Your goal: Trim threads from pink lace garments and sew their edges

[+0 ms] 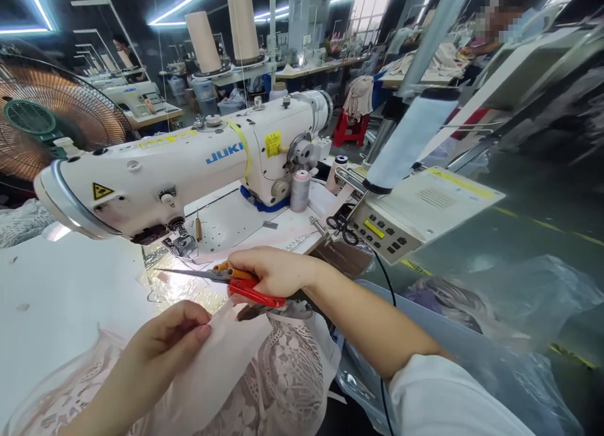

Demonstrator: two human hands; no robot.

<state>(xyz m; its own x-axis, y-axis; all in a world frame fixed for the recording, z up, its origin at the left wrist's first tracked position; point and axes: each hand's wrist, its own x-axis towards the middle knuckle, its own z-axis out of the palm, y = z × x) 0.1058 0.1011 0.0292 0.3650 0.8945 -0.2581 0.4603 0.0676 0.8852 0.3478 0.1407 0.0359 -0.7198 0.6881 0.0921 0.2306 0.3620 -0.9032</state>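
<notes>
Between the thumb and fingers of my left hand (163,341) the edge of a pale pink lace garment (292,367) is pinched. Its lace and plain cloth spread below both hands, with one cup-like rounded part at the right. My right hand (278,269) is closed around scissors (243,288) with orange and red grips. Their dark blades point left, over the lit sewing bed. Just behind the blades is the needle area of a white sewing machine (202,159). Part of the cloth under my right hand is hidden.
A grey thread cone (300,190) and a small orange-handled tool (198,228) stand by the machine. Black-handled scissors (343,228) hang near the control box (425,209). A plastic bin (377,297) is at the right, a fan (47,109) at the left. Other people work farther back.
</notes>
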